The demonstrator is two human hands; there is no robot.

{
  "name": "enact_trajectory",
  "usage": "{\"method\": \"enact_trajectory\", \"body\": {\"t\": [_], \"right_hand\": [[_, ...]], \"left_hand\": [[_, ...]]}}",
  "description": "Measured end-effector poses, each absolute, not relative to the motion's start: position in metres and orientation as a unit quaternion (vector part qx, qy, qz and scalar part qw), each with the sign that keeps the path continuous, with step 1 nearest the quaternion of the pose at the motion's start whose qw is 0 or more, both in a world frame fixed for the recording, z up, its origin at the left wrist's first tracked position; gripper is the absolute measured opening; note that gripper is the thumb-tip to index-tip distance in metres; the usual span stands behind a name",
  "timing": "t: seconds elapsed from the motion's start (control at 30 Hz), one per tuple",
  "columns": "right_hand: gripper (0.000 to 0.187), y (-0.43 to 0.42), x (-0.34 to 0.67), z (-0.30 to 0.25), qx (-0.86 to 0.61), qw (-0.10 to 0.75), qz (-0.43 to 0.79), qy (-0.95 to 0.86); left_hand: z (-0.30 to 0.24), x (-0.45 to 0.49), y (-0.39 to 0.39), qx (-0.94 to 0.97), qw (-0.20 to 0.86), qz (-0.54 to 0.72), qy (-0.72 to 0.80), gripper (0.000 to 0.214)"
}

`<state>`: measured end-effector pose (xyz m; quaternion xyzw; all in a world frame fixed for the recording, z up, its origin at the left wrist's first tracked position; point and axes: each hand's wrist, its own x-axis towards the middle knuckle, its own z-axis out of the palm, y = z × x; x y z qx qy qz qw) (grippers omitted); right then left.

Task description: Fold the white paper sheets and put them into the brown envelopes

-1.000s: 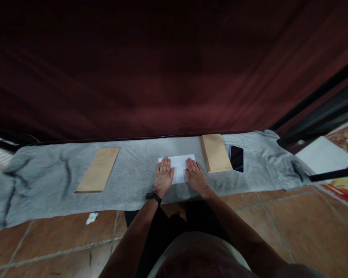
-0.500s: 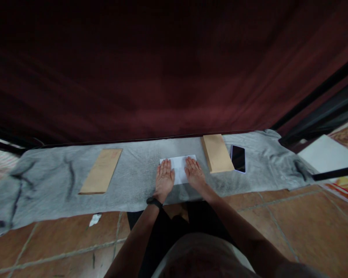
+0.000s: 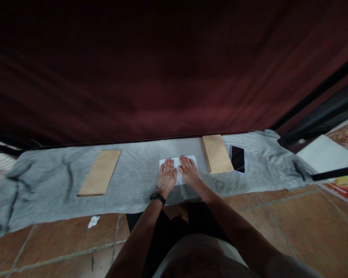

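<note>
A folded sheet of white paper (image 3: 179,180) lies on the grey cloth (image 3: 139,173) right in front of me. My left hand (image 3: 167,178) rests flat on its left part, fingers stretched forward, a black band on the wrist. Flat on the right part lies my right hand (image 3: 189,172), its fingers also extended. The two thumbs are close together near the middle of the sheet. Both palms hide much of the paper.
To the right stands a thick stack of brown envelopes (image 3: 218,154), with a phone (image 3: 237,159) beside it. A thinner brown envelope pile (image 3: 100,173) lies to the left. Dark red fabric (image 3: 162,85) hangs behind. A white scrap (image 3: 94,221) is on the tiled floor.
Both hands have slid inward over the paper, the left slightly to the right and the right to the left, so they are closer together. The envelopes and phone stay in place.
</note>
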<state>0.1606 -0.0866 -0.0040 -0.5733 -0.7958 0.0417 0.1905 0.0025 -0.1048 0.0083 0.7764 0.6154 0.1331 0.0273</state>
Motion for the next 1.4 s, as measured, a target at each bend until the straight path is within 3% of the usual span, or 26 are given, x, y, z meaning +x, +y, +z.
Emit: {"method": "enact_trajectory", "body": {"t": [0.63,0.9,1.4], "right_hand": [[0.058,-0.126,0.204,-0.005,-0.655,0.188,-0.025,-0.732],[0.054,-0.172,0.175,0.007,-0.554,0.186,0.033,-0.811],[0.062,-0.179,0.212,-0.008,-0.595,0.195,-0.024,-0.779]], "left_hand": [[0.013,-0.05,-0.133,0.687,-0.011,0.156,0.71,0.061],[0.009,0.016,-0.185,0.807,0.008,0.177,0.563,0.062],[0.007,-0.042,-0.206,0.769,-0.024,0.159,0.619,0.059]]}}
